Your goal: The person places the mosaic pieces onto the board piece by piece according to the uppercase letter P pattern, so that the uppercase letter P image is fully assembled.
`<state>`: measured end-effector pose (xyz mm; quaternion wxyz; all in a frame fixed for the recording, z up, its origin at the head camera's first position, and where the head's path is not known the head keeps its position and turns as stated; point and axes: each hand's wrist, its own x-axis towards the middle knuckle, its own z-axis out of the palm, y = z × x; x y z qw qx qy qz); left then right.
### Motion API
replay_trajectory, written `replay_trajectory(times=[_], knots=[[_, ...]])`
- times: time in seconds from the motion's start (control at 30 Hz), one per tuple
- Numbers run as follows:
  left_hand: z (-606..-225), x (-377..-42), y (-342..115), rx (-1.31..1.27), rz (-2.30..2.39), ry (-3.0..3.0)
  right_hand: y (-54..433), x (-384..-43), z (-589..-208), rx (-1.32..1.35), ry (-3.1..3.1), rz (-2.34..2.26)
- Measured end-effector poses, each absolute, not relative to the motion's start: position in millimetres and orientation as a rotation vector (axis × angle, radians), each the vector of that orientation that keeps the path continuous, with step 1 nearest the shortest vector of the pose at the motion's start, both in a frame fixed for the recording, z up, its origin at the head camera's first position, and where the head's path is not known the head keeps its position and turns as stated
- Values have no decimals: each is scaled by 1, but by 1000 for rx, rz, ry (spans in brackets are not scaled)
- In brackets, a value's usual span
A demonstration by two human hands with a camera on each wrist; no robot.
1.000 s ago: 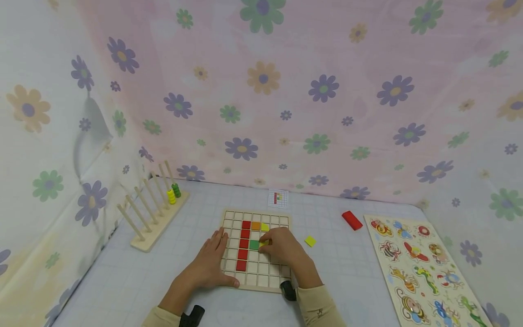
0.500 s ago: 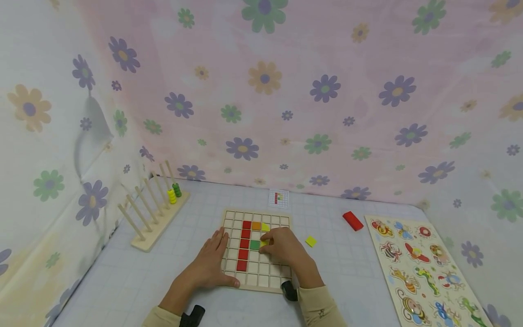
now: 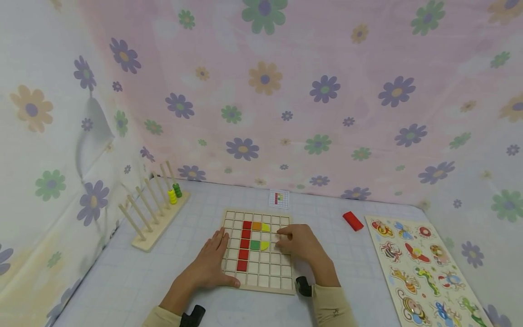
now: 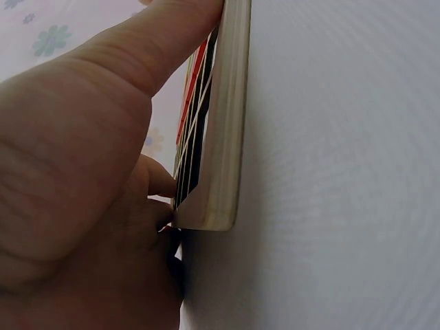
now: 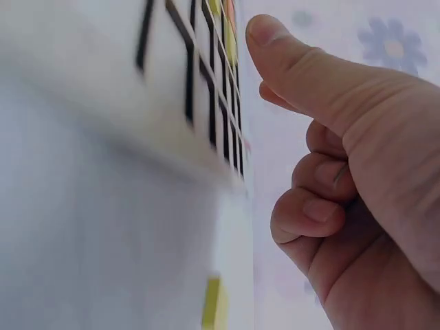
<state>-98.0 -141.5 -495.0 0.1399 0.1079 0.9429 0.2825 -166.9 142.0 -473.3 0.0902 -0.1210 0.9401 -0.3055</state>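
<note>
A wooden grid board [image 3: 265, 289] lies on the table, holding a column of red square tiles [image 3: 244, 243], an orange tile [image 3: 256, 225], a green tile [image 3: 255, 245] and two yellow tiles with a rounded corner, the upper one [image 3: 265, 227] and the lower one [image 3: 264, 245]. My left hand [image 3: 210, 261] rests along the board's left side, fingers straight, thumb at the front edge. Over the right side hovers my right hand [image 3: 304, 245], thumb and index finger apart, other fingers loosely curled, holding nothing. A loose yellow tile [image 5: 214, 304] shows low in the right wrist view; my hand hides it in the head view.
Behind the board lies a small pattern card [image 3: 279, 199]. A wooden peg rack [image 3: 159, 222] with yellow and green beads stands left. To the right are a red block [image 3: 352, 220] and a board of insect pictures [image 3: 425, 272]. A floral cloth [image 3: 286, 91] forms the backdrop.
My right hand has let go of the lower yellow tile, which sits in its cell beside the green one, and has moved right, covering the loose yellow tile. My left hand stays put.
</note>
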Motion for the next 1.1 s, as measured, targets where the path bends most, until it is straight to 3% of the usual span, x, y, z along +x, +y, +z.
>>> replay_trajectory(times=[0.53, 1.1], knots=[[-494, -97, -140, 301, 829, 2722, 236, -171, -481, -135, 2833, -953], [-494, -97, -140, 293, 829, 2719, 241, -171, -492, -63, 2777, -936]])
